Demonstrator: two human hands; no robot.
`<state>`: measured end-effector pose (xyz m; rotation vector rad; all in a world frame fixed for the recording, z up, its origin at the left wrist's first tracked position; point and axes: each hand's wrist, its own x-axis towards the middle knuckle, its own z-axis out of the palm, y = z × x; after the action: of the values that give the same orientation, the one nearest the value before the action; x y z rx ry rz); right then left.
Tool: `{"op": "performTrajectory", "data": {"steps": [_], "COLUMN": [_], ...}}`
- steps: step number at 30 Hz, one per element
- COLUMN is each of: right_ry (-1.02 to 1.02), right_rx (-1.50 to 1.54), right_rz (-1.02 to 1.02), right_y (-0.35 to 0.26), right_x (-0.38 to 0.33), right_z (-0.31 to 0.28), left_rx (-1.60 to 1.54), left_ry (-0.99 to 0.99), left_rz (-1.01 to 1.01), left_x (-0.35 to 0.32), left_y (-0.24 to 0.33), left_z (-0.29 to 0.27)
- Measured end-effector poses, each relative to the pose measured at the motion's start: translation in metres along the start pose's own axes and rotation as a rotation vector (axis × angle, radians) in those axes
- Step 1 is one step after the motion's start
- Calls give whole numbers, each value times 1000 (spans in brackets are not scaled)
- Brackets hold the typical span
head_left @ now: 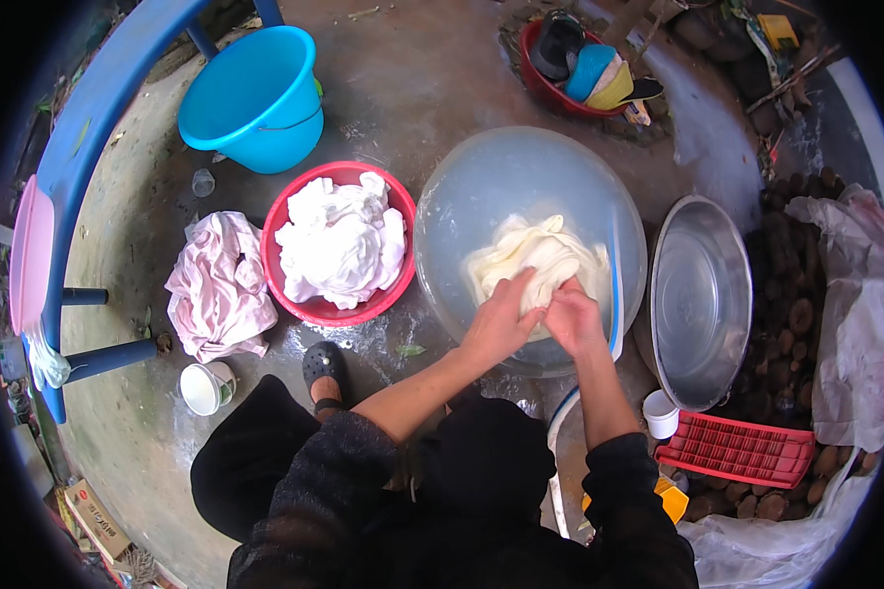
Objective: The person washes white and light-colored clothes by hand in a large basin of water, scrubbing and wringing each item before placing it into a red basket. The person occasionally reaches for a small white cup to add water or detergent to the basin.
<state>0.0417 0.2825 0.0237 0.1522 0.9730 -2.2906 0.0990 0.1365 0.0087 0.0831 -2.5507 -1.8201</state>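
Cream cloth (552, 245) in left hand (499, 322) and right hand (572, 318), fingers curled.

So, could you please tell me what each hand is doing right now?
Left hand: on the cream cloth, fingers partly bent; whether it grips cannot be told.
Right hand: closed, fingers curled in, holding the cloth.

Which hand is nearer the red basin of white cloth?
Left. The left hand is to the right of the red basin, on the cream cloth; the right hand, also on that cloth, is farther right.
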Motion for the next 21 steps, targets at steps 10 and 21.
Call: {"op": "performTrajectory", "data": {"steps": [10, 21], "right_ry": [441, 373], "right_rx": [-600, 240], "right_rz": [-587, -334], "right_y": [0, 66], "right_x": [26, 56], "right_z": [-44, -75], "left_rx": [-177, -968], "left_ry": [-26, 1184], "left_rz": [295, -1001], "left_x": [12, -84], "left_y": [53, -211], "left_z": [-11, -103]}}
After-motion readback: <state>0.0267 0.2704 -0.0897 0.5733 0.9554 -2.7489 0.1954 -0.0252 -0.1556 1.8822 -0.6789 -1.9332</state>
